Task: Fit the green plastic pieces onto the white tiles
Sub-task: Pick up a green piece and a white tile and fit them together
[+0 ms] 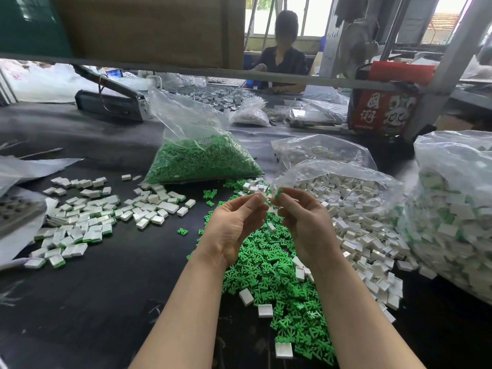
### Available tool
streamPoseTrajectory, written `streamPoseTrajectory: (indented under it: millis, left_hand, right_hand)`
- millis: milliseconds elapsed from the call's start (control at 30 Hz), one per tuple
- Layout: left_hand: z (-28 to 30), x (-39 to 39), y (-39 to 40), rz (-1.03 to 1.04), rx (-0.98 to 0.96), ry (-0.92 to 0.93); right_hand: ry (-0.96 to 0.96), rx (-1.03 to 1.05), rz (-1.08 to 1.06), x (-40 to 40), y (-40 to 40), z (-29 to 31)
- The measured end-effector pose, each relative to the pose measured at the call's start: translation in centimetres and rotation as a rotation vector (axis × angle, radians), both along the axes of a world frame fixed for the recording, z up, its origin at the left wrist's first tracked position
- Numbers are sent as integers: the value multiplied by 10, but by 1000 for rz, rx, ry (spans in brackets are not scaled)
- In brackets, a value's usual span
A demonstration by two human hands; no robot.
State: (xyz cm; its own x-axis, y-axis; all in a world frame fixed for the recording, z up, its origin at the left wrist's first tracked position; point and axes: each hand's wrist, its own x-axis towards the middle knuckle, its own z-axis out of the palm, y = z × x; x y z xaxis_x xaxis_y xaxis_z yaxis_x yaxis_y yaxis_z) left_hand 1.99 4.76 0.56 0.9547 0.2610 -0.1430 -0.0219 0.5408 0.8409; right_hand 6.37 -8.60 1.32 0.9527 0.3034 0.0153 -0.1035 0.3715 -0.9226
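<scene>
Head view shows both hands raised over a dark table [111,302]. Left hand [234,227] pinches a white tile [262,196] at its fingertips; right hand [303,225] pinches a green piece [279,193], just beside the tile. Loose green pieces [279,275] lie heaped below, with white tiles [359,222] spilling from a bag on the right.

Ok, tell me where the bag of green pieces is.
In the head view, the bag of green pieces lies centre on the dark table, beyond both hands, left of the bags of white tiles.
</scene>
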Motion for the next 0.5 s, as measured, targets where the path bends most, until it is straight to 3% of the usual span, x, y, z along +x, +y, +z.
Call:
streamPoseTrajectory:
  millis: [500]
  left_hand:
    - [0,-1,-2,-9,112,-47]
  right_hand:
    - [76,64,-5,-1,3,-2]
